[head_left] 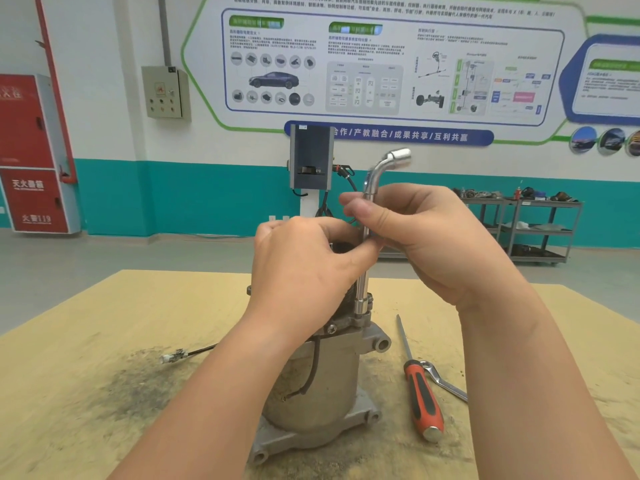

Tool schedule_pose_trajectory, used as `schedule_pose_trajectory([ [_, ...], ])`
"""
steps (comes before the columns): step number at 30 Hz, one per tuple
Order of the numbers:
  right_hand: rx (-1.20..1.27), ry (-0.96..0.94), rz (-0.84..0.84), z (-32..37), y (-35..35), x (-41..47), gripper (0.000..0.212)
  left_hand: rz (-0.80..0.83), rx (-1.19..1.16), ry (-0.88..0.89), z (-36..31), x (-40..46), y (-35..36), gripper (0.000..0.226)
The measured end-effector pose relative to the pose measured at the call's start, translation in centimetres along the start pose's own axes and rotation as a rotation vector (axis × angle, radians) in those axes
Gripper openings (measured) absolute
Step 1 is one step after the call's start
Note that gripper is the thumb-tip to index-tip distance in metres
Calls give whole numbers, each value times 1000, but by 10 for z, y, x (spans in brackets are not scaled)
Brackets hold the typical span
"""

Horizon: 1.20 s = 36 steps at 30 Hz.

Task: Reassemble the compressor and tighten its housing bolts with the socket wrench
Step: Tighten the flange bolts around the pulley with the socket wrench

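Observation:
A grey metal compressor (325, 386) stands upright on the yellow table (104, 393), a black wire hanging down its side. An L-shaped chrome socket wrench (375, 178) stands upright with its lower socket end on a bolt at the top flange of the compressor, its bent upper end pointing up and right. My right hand (426, 237) grips the wrench shaft near the bend. My left hand (304, 268) pinches the shaft lower down and hides most of the compressor's top.
An orange-and-black screwdriver (420, 393) and a small spanner (446, 382) lie to the right of the compressor. A connector on a black lead (176, 355) lies to the left. Dark grime stains the table. A metal shelf rack (540, 230) stands far behind.

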State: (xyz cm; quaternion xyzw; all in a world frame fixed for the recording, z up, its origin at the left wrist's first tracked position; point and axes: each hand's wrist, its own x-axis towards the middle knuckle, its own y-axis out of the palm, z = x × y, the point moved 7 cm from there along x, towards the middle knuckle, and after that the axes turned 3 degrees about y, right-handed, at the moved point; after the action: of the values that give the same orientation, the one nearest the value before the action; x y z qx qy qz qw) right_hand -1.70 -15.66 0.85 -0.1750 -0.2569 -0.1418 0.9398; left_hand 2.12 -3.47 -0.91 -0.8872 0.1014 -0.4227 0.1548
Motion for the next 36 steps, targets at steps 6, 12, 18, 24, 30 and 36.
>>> schedule_pose_trajectory([
  [6,-71,-11,-74,-3,-5,3,29,-14,23,-3,1,0,-1,26],
  [12,-34,-4,36,-3,-6,0,14,-20,26,12,-3,-1,-2,28],
  [18,-59,8,-13,-6,-1,3,19,-21,35,31,-6,-2,-3,24],
  [24,-27,34,186,-7,8,-2,20,-13,53,47,-8,-3,-1,26],
  [30,-3,-7,62,-3,-2,0,35,-23,50,47,-7,-3,-2,24],
  [36,18,16,126,-1,3,-4,19,-45,118,76,-5,-3,0,26],
])
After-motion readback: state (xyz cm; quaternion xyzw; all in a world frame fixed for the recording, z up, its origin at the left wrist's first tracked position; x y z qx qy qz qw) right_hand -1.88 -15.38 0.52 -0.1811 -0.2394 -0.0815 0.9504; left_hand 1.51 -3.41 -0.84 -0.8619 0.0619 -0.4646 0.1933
